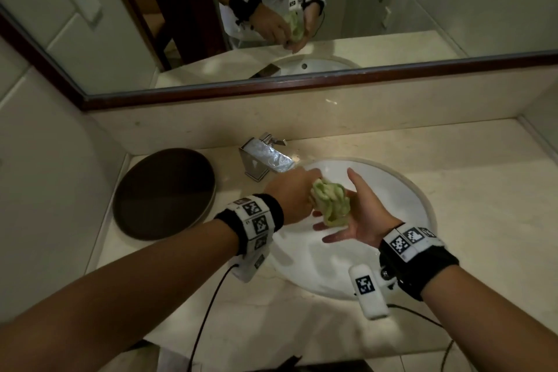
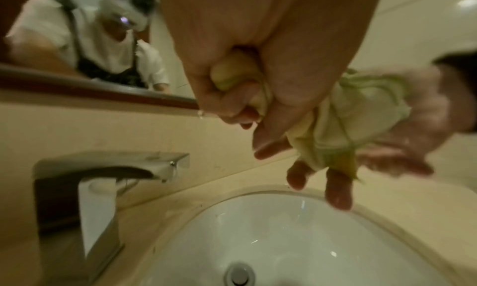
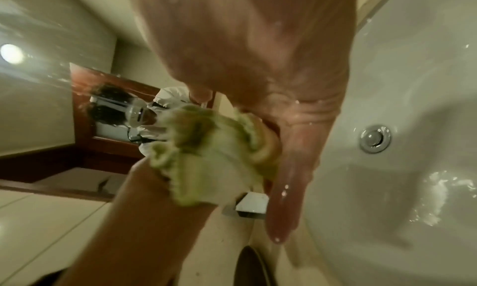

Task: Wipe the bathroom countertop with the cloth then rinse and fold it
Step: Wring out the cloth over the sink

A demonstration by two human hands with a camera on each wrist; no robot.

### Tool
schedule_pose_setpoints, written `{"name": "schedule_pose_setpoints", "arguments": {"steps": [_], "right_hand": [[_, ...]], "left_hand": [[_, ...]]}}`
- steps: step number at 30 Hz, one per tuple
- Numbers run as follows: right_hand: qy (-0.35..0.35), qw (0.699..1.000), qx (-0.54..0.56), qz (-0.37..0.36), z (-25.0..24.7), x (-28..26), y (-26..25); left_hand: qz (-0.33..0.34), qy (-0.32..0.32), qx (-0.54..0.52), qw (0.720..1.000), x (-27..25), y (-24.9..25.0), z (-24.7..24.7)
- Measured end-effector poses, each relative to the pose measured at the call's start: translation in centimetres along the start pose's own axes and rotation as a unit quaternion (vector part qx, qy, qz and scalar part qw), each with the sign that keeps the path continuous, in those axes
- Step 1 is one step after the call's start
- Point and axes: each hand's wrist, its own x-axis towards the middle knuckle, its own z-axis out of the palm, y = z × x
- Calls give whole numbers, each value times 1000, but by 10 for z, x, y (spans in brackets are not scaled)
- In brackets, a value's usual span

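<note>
The wet, bunched green cloth (image 1: pixel 330 201) hangs over the white sink (image 1: pixel 395 190). My left hand (image 1: pixel 293 193) grips its upper end in a fist; in the left wrist view the curled fingers (image 2: pixel 232 105) squeeze the cloth (image 2: pixel 343 123). My right hand (image 1: pixel 359 211) lies flat against the cloth's right side, fingers straight and spread, wet. In the right wrist view the cloth (image 3: pixel 206 153) rests against that palm, with a straight finger (image 3: pixel 286 188) beside it. The beige countertop (image 1: pixel 483 196) surrounds the basin.
A chrome faucet (image 1: pixel 265 157) stands behind the sink's left, close to my left hand. A dark round tray (image 1: pixel 164 193) sits on the counter at the left. The framed mirror (image 1: pixel 302 39) runs along the back wall. The drain (image 3: pixel 375 138) is below.
</note>
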Motion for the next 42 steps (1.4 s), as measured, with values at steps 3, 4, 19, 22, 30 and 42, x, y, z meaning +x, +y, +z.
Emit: {"name": "schedule_pose_setpoints", "arguments": {"steps": [3,4,19,22,30,42], "right_hand": [[-26,999,26,34,6,-3,-1],[-28,998,38,43,8,-3,-1],[314,924,-96,-198,25,23,-15],[357,887,-201,-213,25,26,-30],[392,849,-147,-323,44,15,-65],[320,788,-320,-418,45,23,-87]], "left_hand": [[26,-5,126,992,2,8,4],[47,-2,164,985,3,12,5],[32,22,225,974,19,48,-1],[24,37,186,982,25,50,-18],[-22,-11,109,994,34,53,-49],[-59,-63,-307,948,45,26,-50]]}}
